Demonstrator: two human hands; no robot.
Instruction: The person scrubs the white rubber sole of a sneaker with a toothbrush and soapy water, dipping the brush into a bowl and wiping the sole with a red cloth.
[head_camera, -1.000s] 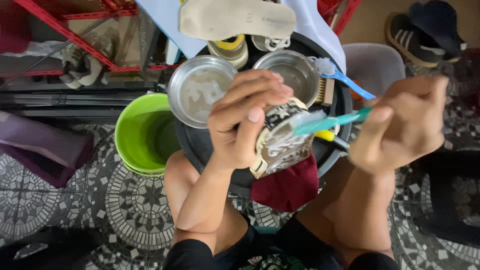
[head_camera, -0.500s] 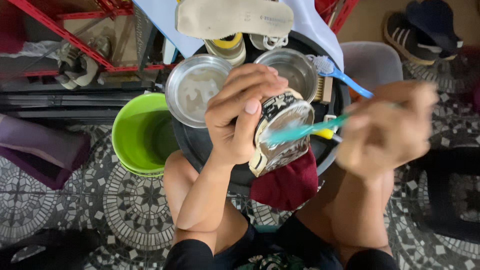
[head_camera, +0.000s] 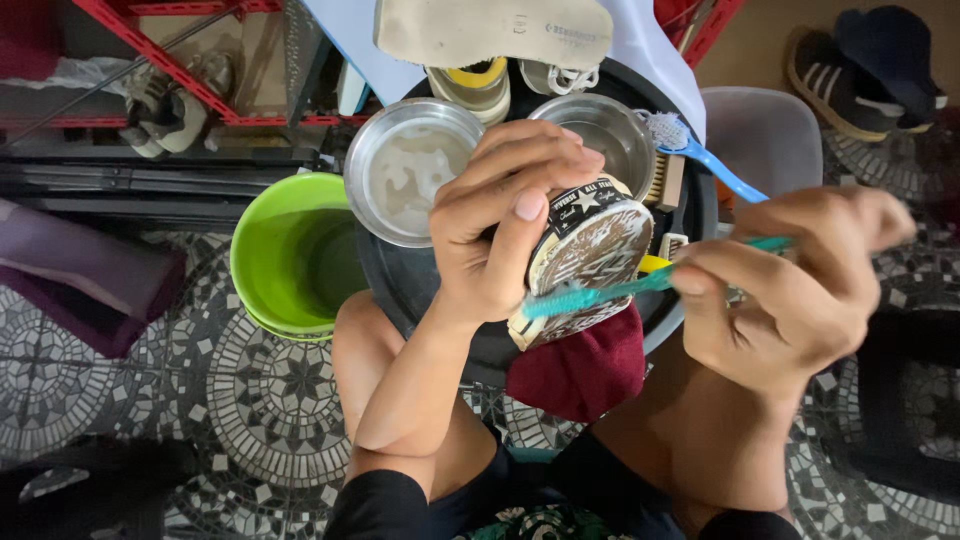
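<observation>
The left hand (head_camera: 500, 225) grips a shoe (head_camera: 585, 255) by its heel end, fingers (head_camera: 525, 165) curled over the top and the thumb pressed to the side, sole turned up over a dark basin (head_camera: 400, 280). The right hand (head_camera: 800, 285) pinches a teal toothbrush (head_camera: 640, 287) near its tail, fingers closed on the handle, the bristle end lying against the sole's edge. The shoe looks light, with a stiff rubber sole and soft cloth upper; wet rubber is likely slippery, so the firm wrap around the heel, where the shape is hardest, seems the safest hold, while the cloth would give under a squeeze. The toothbrush is thin and probably springy, so a grip closer to the head would give more pressure. Room is tight: two steel bowls (head_camera: 410, 180) sit just beyond the shoe inside the basin, a blue brush (head_camera: 700, 155) leans at the basin's far right rim, and a dark red cloth (head_camera: 580, 365) lies just below the shoe, over the basin's near rim. A green bucket (head_camera: 290, 255) stands touching the basin on the left. A pale insole (head_camera: 490, 30) lies across the top. The freest space is to the right, above the tiled floor (head_camera: 130, 400).
</observation>
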